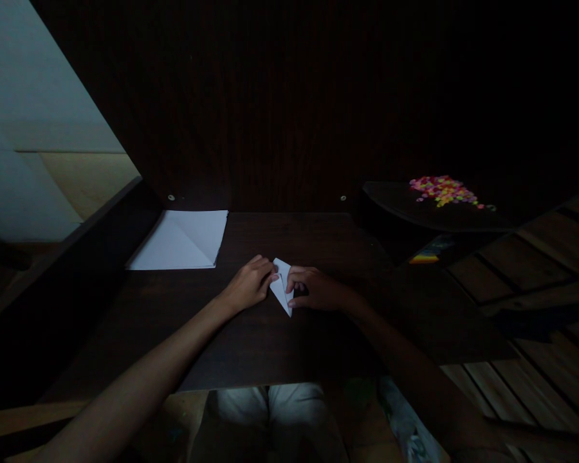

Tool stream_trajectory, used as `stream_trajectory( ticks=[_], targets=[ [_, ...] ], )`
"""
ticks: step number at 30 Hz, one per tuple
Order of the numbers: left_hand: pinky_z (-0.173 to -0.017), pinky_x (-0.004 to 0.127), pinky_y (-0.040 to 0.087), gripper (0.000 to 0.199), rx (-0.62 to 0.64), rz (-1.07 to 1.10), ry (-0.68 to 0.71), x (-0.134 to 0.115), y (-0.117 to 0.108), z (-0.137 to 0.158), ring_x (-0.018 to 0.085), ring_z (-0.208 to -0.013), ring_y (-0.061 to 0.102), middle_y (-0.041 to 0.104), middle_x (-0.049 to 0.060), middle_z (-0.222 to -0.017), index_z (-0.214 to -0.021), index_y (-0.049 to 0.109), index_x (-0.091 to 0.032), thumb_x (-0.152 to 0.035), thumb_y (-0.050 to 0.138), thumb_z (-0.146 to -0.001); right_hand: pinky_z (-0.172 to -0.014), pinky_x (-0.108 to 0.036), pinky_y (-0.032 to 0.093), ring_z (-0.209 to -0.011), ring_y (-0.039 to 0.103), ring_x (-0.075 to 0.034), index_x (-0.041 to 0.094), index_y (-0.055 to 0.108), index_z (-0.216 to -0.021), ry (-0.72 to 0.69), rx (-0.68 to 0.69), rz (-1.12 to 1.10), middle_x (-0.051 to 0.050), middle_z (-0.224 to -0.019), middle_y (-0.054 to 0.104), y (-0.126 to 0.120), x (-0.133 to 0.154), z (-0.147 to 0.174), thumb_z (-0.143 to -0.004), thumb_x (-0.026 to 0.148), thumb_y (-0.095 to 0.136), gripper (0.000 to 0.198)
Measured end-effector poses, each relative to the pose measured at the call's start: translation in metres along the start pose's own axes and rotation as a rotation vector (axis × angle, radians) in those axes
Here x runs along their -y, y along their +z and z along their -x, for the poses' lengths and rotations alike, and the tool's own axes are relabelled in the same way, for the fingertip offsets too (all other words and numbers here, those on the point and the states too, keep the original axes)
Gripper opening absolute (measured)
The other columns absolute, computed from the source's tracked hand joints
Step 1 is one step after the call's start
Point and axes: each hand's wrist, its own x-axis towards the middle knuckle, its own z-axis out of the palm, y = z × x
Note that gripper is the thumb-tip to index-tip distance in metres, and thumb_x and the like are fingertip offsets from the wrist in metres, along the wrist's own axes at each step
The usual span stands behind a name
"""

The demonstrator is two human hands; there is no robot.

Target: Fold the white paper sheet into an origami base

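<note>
A small piece of folded white paper (280,292) lies on the dark wooden desk between my hands, narrowing to a point toward me. My left hand (251,283) pinches its upper left edge, fingers curled and thumb against the paper. From the other side my right hand (316,289) grips the right edge between bent fingers and thumb. A folded flap with a slanting edge shows along the middle of the paper. The fingertips cover part of both sides.
A stack of white paper sheets (181,239) with diagonal creases rests at the desk's back left. On a raised dark shelf (390,196) at the right sits a pile of small colourful pieces (444,191). A tall dark panel (270,109) stands behind the desk (270,360).
</note>
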Motion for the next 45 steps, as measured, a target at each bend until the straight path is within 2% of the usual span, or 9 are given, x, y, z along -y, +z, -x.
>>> stream_trajectory(
  ticks=[4, 7, 10, 14, 18, 28, 35, 40, 45],
  targets=[
    [-0.078, 0.035, 0.045, 0.012, -0.006, -0.013, -0.025, -0.001, 0.002, -0.002, 0.021, -0.081, 0.054, 0.058, 0.005, -0.082, -0.081, 0.056, -0.019, -0.019, 0.05, -0.092, -0.067, -0.025, 0.042, -0.071, 0.053, -0.013, 0.018, 0.063, -0.078, -0.038, -0.003, -0.003, 0.001, -0.082, 0.059, -0.002, 0.002, 0.0, -0.069, 0.009, 0.072, 0.015],
    [-0.078, 0.035, 0.046, 0.013, -0.014, -0.013, -0.038, -0.002, 0.002, -0.001, 0.021, -0.082, 0.054, 0.059, 0.005, -0.082, -0.08, 0.056, -0.019, -0.019, 0.05, -0.092, -0.064, -0.024, 0.04, -0.068, 0.051, -0.012, 0.017, 0.062, -0.075, 0.006, -0.023, -0.065, 0.001, -0.077, 0.057, 0.001, 0.004, -0.001, -0.073, 0.014, 0.071, 0.01],
    [-0.08, 0.036, 0.046, 0.014, -0.027, 0.002, -0.036, -0.002, 0.002, 0.0, 0.021, -0.083, 0.055, 0.059, 0.005, -0.082, -0.081, 0.057, -0.019, -0.021, 0.05, -0.093, -0.064, -0.024, 0.038, -0.068, 0.05, -0.012, 0.017, 0.059, -0.071, 0.063, -0.066, -0.06, 0.002, -0.076, 0.056, 0.006, 0.005, -0.002, -0.074, 0.024, 0.076, 0.019],
    [-0.082, 0.036, 0.045, 0.012, -0.047, 0.047, -0.059, 0.002, 0.0, 0.002, 0.02, -0.084, 0.056, 0.061, 0.004, -0.085, -0.083, 0.06, -0.018, -0.024, 0.055, -0.092, -0.068, -0.024, 0.036, -0.075, 0.051, -0.014, 0.017, 0.056, -0.071, 0.052, -0.055, 0.01, 0.002, -0.076, 0.056, 0.01, 0.008, -0.003, -0.069, 0.021, 0.082, 0.026],
    [-0.081, 0.035, 0.045, 0.012, -0.047, 0.067, -0.083, 0.003, -0.002, 0.001, 0.02, -0.084, 0.055, 0.062, 0.004, -0.085, -0.082, 0.062, -0.018, -0.027, 0.06, -0.09, -0.069, -0.025, 0.035, -0.078, 0.05, -0.015, 0.018, 0.055, -0.07, 0.03, -0.047, 0.038, 0.003, -0.074, 0.055, 0.01, 0.009, -0.003, -0.069, 0.019, 0.082, 0.027],
    [-0.081, 0.037, 0.046, 0.012, -0.063, 0.024, -0.095, 0.002, 0.003, -0.001, 0.021, -0.082, 0.055, 0.06, 0.004, -0.082, -0.079, 0.059, -0.018, -0.025, 0.059, -0.089, -0.067, -0.025, 0.036, -0.074, 0.05, -0.015, 0.017, 0.054, -0.068, 0.007, -0.006, 0.036, 0.002, -0.072, 0.054, 0.014, 0.008, -0.001, -0.074, 0.019, 0.078, 0.025],
    [-0.089, 0.04, 0.044, 0.01, -0.052, 0.028, -0.115, 0.001, 0.001, -0.001, 0.021, -0.083, 0.058, 0.061, 0.004, -0.082, -0.079, 0.059, -0.019, -0.023, 0.058, -0.088, -0.073, -0.027, 0.039, -0.079, 0.054, -0.017, 0.017, 0.061, -0.095, -0.015, 0.034, 0.112, 0.0, -0.078, 0.056, 0.013, 0.012, 0.002, -0.079, 0.018, 0.074, 0.02],
    [-0.092, 0.041, 0.043, 0.009, -0.053, 0.019, -0.142, 0.0, 0.002, 0.0, 0.021, -0.084, 0.058, 0.062, 0.004, -0.082, -0.079, 0.06, -0.019, -0.023, 0.06, -0.087, -0.081, -0.03, 0.04, -0.086, 0.058, -0.018, 0.018, 0.064, -0.092, -0.098, 0.086, 0.18, -0.004, -0.088, 0.062, 0.014, 0.011, 0.002, -0.088, 0.022, 0.064, 0.005],
    [-0.09, 0.04, 0.043, 0.008, -0.056, 0.032, -0.155, 0.0, 0.002, -0.001, 0.021, -0.084, 0.059, 0.063, 0.004, -0.083, -0.079, 0.062, -0.019, -0.023, 0.062, -0.086, -0.084, -0.033, 0.04, -0.096, 0.058, -0.022, 0.017, 0.064, -0.089, -0.098, 0.132, 0.259, -0.007, -0.094, 0.064, 0.016, 0.011, 0.003, -0.092, 0.024, 0.058, 0.009]
  ],
)
